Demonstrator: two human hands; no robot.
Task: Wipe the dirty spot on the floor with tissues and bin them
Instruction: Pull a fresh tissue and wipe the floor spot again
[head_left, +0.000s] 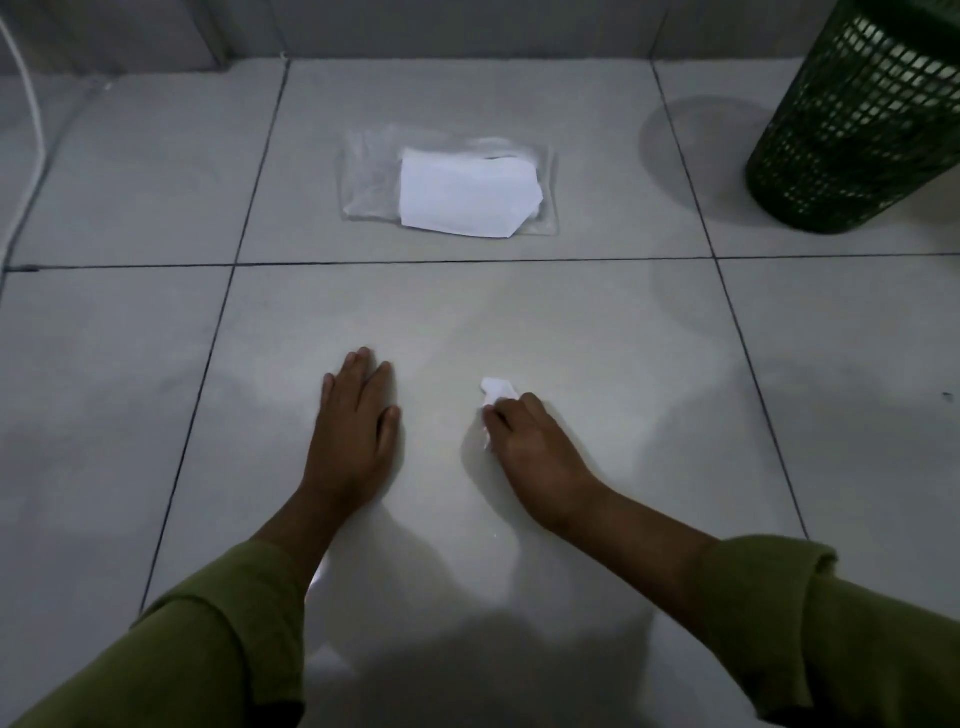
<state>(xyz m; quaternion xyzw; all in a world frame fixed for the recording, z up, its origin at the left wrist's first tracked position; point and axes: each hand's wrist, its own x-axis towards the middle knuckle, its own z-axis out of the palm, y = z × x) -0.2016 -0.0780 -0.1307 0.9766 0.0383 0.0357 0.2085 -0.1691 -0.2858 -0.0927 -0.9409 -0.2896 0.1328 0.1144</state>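
Note:
My right hand (524, 441) grips a crumpled white tissue (497, 391) and holds it down against the pale floor tile; part of the tissue sticks out past the fingers. Flat on the same tile, a short way to the left, rests my left hand (356, 415) with its fingers straight and holding nothing. A clear plastic pack of white tissues (467, 195) lies on the tile farther ahead. At the far right stands a dark green mesh bin (857, 119). No dirty spot shows on the floor.
Grey floor tiles with dark grout lines (467, 261) run across the view. A wall base (415, 31) closes the far side. A white cable (28, 119) hangs at the far left.

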